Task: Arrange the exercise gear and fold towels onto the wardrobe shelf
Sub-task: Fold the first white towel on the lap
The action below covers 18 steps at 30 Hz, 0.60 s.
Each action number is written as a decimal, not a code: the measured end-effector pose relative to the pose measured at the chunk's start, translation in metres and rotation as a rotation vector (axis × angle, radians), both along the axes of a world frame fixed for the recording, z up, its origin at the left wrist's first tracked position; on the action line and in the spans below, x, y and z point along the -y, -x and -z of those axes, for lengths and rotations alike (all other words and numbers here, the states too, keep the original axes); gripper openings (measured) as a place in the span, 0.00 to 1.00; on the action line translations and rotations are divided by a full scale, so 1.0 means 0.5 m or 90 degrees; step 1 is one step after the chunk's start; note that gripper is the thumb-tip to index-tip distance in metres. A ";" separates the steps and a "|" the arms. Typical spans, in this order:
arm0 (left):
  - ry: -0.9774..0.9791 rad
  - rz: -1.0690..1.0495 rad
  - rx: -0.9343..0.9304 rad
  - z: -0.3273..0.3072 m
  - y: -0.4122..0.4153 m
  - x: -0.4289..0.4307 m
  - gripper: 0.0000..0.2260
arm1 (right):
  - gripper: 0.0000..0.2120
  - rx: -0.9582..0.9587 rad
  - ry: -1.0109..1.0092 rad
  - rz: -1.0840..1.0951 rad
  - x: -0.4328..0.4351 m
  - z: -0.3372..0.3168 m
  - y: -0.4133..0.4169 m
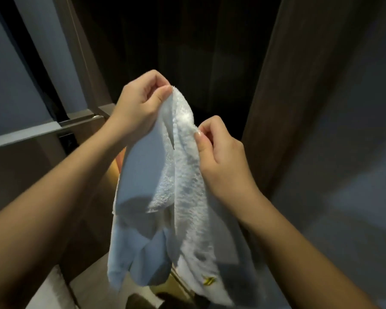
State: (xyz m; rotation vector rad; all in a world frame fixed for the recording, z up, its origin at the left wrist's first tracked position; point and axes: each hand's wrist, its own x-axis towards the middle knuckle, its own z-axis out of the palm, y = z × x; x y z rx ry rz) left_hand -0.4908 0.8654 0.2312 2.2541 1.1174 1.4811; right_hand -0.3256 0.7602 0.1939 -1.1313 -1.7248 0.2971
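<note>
While both hands hold the towel [161,175] in mid-air before the open wardrobe [210,41], it hangs bunched and unfolded from frame centre toward 6 o'clock. The left hand [138,105] pinches the top edge at 11 o'clock, fingers [155,78] curled against the thumb. The right hand [221,152] pinches a neighbouring edge at 3 o'clock of centre in the same way.

Probable faults:
- Both grips are small pinches set near each other. If either slips, the unsupported bulk is likely to drop.
- The layers overlap and twist. Taking a wrong edge would give a skewed fold.
- The hem with the yellow mark [210,281] trails at 5 o'clock and may snag below.
- The wardrobe interior at 12 o'clock is dark, so the shelf cannot be located.
</note>
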 end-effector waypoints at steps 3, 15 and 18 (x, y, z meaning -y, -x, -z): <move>0.012 0.041 -0.006 0.005 0.027 -0.090 0.06 | 0.07 0.001 0.020 0.041 -0.071 0.004 0.044; 0.058 0.315 -0.020 0.058 0.093 -0.306 0.07 | 0.07 -0.053 0.034 0.323 -0.230 0.064 0.185; 0.070 0.339 -0.033 0.082 0.096 -0.309 0.06 | 0.07 -0.093 0.042 0.373 -0.230 0.087 0.177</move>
